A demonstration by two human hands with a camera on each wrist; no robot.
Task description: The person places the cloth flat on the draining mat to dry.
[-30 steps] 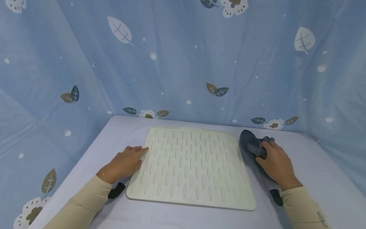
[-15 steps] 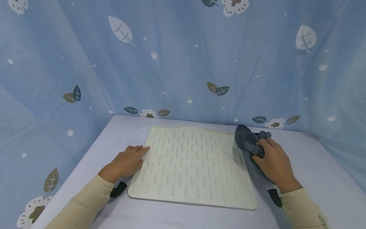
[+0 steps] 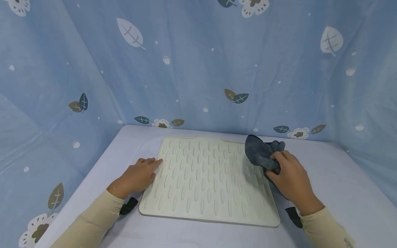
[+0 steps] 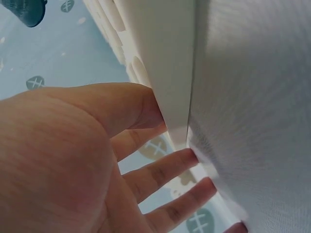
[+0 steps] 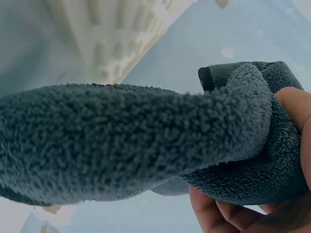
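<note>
A cream mat [image 3: 201, 179] with raised oval ridges lies flat on the white-covered table. My left hand [image 3: 136, 175] rests at its left edge, fingers straight, index fingertip on the mat's border. In the left wrist view the thumb touches the edge of the mat [image 4: 170, 58] while the other fingers [image 4: 160, 174] spread beside it. My right hand [image 3: 293, 177] grips a bunched dark grey towel [image 3: 258, 151] over the mat's upper right corner. Fuzzy pile shows on the towel [image 5: 121, 141] in the right wrist view, with thumb and fingers curled round its gathered part.
A blue curtain [image 3: 192, 69] printed with leaves and flowers stands behind the table and along both sides. White cloth [image 3: 173, 234] covers the table, showing in front of the mat and to its right. Dark straps [image 3: 128, 205] sit at both wrists.
My right hand has carried the towel leftward, from beside the mat's right edge to over its upper right corner. My left hand and the mat stay nearly still.
</note>
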